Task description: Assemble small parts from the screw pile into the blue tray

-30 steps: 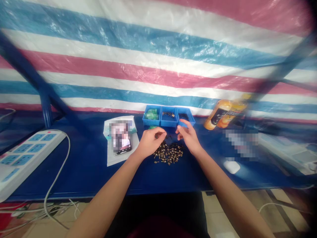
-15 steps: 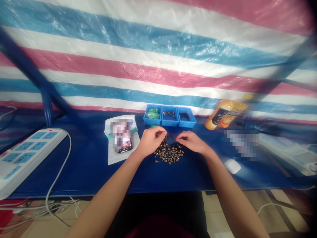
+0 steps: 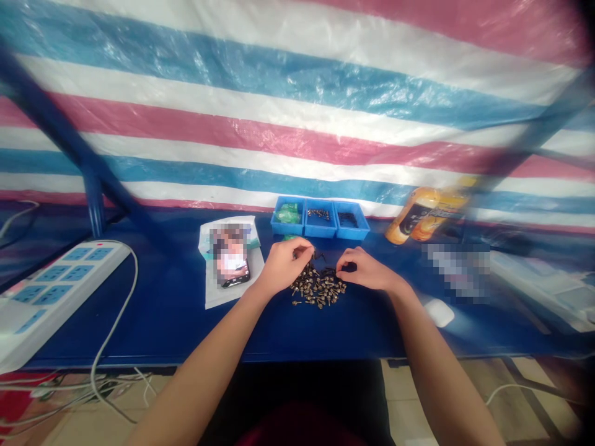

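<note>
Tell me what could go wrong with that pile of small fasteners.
A careless brush from the left hand or right hand could scatter the loose pile of small fasteners, and strays may be hard to spot on the dark blue tabletop. A dropped piece could also land in the wrong compartment of the blue tray.

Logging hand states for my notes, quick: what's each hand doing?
Left hand: closed in a pinch by the small metal fasteners; any held piece is too small to tell.
Right hand: curled at the pile; cannot tell.
</note>
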Demonstrator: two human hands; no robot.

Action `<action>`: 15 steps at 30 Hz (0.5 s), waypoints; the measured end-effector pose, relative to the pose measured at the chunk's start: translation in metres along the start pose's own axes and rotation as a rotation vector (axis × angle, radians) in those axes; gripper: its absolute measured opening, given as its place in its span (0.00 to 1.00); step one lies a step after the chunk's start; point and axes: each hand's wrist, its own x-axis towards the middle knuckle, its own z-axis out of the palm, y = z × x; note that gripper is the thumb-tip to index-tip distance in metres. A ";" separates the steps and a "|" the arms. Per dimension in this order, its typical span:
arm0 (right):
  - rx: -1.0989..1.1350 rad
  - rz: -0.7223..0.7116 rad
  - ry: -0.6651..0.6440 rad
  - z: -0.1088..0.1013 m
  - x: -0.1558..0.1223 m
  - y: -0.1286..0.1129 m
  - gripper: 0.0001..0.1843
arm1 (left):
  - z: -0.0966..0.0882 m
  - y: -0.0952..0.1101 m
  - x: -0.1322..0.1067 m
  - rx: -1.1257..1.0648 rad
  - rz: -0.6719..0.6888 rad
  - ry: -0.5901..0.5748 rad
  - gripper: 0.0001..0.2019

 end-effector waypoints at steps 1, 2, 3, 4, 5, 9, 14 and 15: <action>-0.004 -0.007 0.017 0.001 0.001 0.000 0.06 | 0.000 0.000 0.000 0.002 0.003 -0.003 0.09; -0.005 -0.011 0.038 0.002 0.002 0.000 0.06 | 0.000 0.000 0.000 0.006 0.004 -0.005 0.09; -0.004 -0.009 0.063 0.003 0.003 0.000 0.06 | 0.000 0.000 0.000 0.010 0.005 -0.007 0.09; -0.001 -0.006 0.087 0.004 0.004 0.000 0.06 | 0.001 -0.001 0.000 0.012 0.005 -0.007 0.09; 0.001 -0.004 0.105 0.004 0.004 0.000 0.06 | 0.001 -0.001 0.000 0.014 0.004 -0.005 0.09; 0.008 -0.039 0.120 0.007 0.006 0.001 0.04 | 0.002 -0.002 0.000 0.005 0.003 0.000 0.09; 0.032 -0.053 0.167 0.010 0.007 0.006 0.04 | 0.002 -0.002 0.000 0.010 -0.004 -0.007 0.09; 0.046 -0.046 0.182 0.010 0.006 0.007 0.05 | 0.001 -0.002 0.000 0.010 -0.004 -0.011 0.09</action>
